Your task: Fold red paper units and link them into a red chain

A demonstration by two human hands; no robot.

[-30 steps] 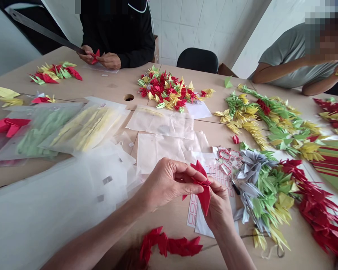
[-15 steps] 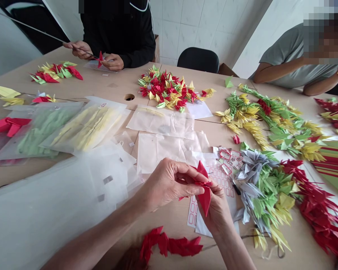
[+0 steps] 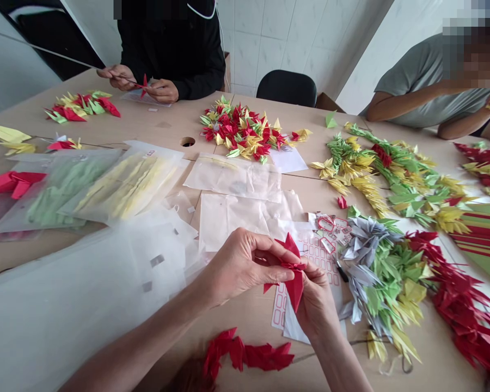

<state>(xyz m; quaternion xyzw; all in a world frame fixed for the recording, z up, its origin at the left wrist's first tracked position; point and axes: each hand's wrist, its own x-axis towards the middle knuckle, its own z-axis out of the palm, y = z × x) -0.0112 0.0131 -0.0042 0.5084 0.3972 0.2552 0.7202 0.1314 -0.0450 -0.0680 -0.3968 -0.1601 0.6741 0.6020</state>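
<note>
A red folded paper crane (image 3: 296, 289) is held between both hands above the near part of the table. My left hand (image 3: 239, 267) pinches it from the left with thumb and fingers. From the right, my right hand (image 3: 317, 302) grips its other side; those fingertips are partly hidden behind the paper. Below the hands lies a row of red paper cranes (image 3: 265, 356) threaded on a dark cord. Beneath my right hand is a sheet of red-bordered labels (image 3: 278, 310).
Frosted plastic bags (image 3: 65, 305) spread over the left, with bags of green strings (image 3: 61, 188) and yellow strings (image 3: 126, 182) behind. Grey, green and yellow crane strings (image 3: 384, 272) lie right. A mixed crane pile (image 3: 249, 128) sits mid-table. Two people sit opposite, one handling a red crane (image 3: 143, 86).
My hands stay nearly in place, the red crane turned very slightly between the fingers. Across the table, the person in black has lowered the thin rod a little.
</note>
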